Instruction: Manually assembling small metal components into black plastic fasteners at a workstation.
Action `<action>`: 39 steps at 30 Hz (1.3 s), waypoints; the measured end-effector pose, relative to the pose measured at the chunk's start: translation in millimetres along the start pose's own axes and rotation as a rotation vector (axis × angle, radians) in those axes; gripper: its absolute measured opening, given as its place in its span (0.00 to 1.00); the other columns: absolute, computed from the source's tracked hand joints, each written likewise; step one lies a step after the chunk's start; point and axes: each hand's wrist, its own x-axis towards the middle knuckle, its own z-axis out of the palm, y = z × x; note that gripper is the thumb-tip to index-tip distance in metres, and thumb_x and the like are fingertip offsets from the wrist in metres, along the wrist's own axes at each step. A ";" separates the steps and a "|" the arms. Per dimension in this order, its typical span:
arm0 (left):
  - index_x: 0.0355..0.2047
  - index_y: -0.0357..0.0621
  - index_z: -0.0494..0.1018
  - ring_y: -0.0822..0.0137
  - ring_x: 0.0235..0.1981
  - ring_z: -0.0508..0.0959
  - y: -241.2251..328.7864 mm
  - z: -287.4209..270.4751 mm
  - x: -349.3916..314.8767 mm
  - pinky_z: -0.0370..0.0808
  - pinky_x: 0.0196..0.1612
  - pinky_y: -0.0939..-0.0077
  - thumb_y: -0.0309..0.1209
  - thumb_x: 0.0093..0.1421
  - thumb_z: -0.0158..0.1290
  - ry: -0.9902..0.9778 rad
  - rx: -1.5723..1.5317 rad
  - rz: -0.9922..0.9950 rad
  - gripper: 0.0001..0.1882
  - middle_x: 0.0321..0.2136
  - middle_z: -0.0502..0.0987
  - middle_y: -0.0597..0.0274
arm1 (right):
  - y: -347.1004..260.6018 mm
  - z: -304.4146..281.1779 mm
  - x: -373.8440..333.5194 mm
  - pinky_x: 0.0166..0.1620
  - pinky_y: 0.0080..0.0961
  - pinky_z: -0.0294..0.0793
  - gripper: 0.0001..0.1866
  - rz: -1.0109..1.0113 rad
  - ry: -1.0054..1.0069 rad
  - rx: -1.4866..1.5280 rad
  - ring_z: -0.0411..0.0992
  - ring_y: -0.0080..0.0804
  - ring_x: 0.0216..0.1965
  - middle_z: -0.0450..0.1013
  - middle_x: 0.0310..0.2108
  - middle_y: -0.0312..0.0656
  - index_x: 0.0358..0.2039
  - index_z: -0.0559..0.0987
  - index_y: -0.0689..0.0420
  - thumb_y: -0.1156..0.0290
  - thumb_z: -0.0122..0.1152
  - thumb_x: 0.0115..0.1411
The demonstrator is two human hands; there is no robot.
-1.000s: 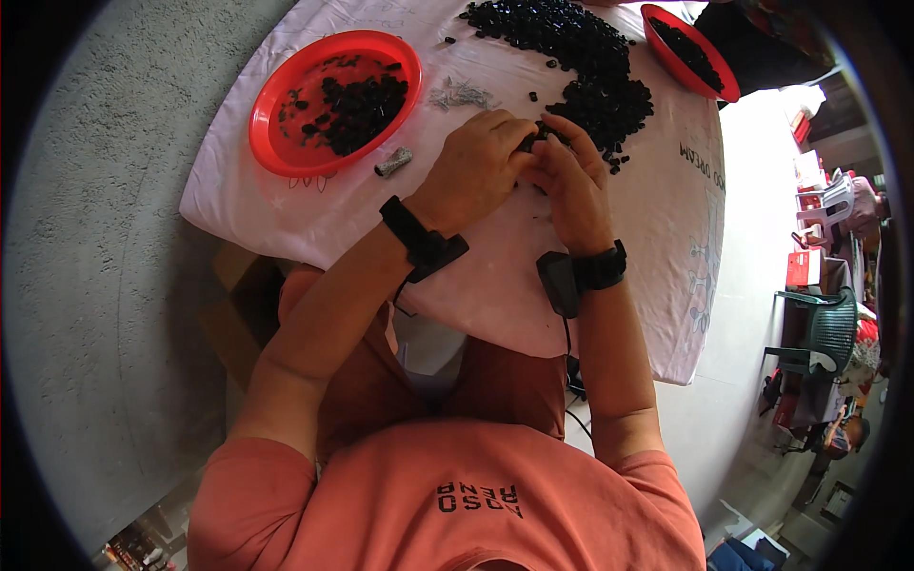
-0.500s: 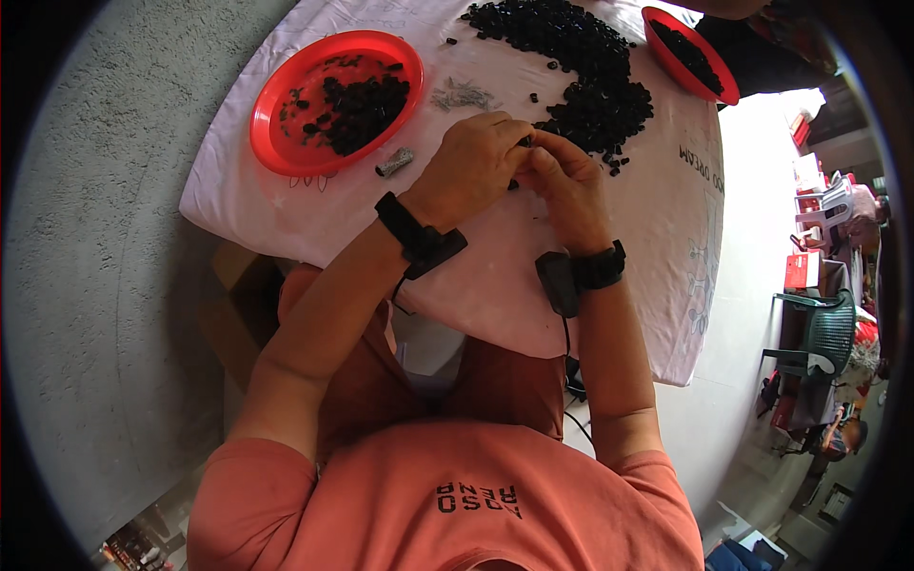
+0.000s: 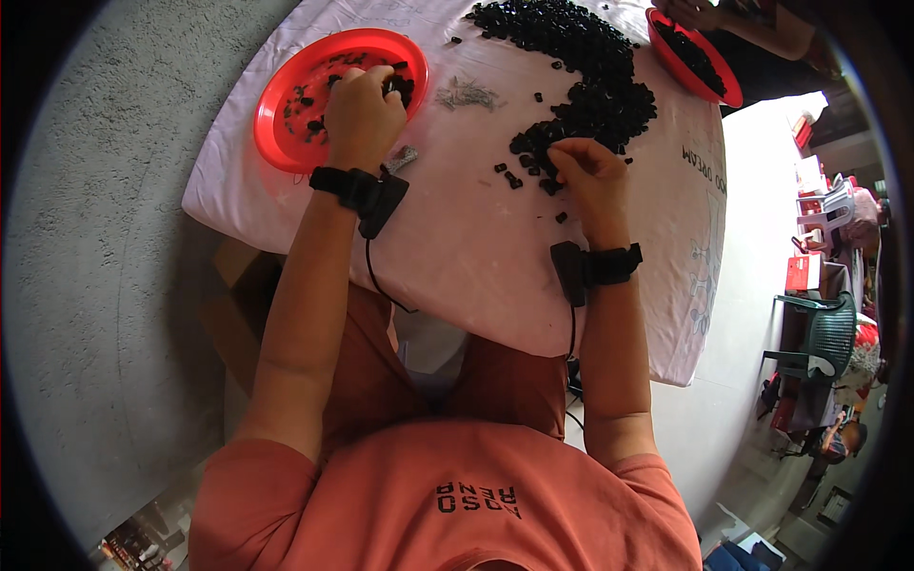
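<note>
My left hand (image 3: 362,109) hangs over a red plate (image 3: 276,105) that holds several small black pieces (image 3: 309,124). Its fingers curl down into the plate and hide what is in them. My right hand (image 3: 590,176) rests on the white cloth at the near edge of a big pile of black pieces (image 3: 581,57). Its fingertips are bunched on loose pieces, and I cannot tell whether they hold one. Each wrist wears a black band with a cable.
A heap of small metal parts (image 3: 466,95) lies between plate and pile, and a grey bit (image 3: 405,157) lies by my left wrist. Another person's hand (image 3: 695,11) reaches a second red plate (image 3: 695,67) at the far right. A green chair (image 3: 828,333) stands beyond the cloth-covered table (image 3: 476,257).
My hands were together at the middle of the table. The left one has swung left over the red plate, and the right one has moved to the edge of the pile.
</note>
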 end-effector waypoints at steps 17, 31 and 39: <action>0.31 0.44 0.80 0.51 0.39 0.76 93.8 24.9 -47.3 0.73 0.42 0.59 0.24 0.52 0.56 -0.426 -0.482 0.364 0.06 0.31 0.75 0.54 | 8.1 2.0 3.1 0.30 0.16 0.72 0.11 -0.047 -0.028 -0.104 0.72 0.17 0.25 0.79 0.27 0.36 0.42 0.83 0.62 0.75 0.61 0.59; 0.33 0.38 0.79 0.53 0.35 0.79 87.3 24.1 -40.3 0.75 0.40 0.64 0.25 0.55 0.56 -0.534 -0.672 0.148 0.07 0.31 0.79 0.50 | 5.5 4.7 1.5 0.30 0.16 0.72 0.10 -0.013 -0.107 -0.032 0.74 0.18 0.26 0.80 0.28 0.36 0.40 0.83 0.63 0.77 0.65 0.56; 0.37 0.34 0.79 0.78 0.29 0.76 88.8 13.5 -33.8 0.73 0.33 0.79 0.28 0.61 0.55 -0.689 -0.838 -0.050 0.09 0.28 0.80 0.62 | -0.4 8.9 -1.1 0.32 0.14 0.72 0.08 0.008 -0.111 0.103 0.74 0.17 0.28 0.78 0.27 0.33 0.38 0.83 0.61 0.76 0.66 0.57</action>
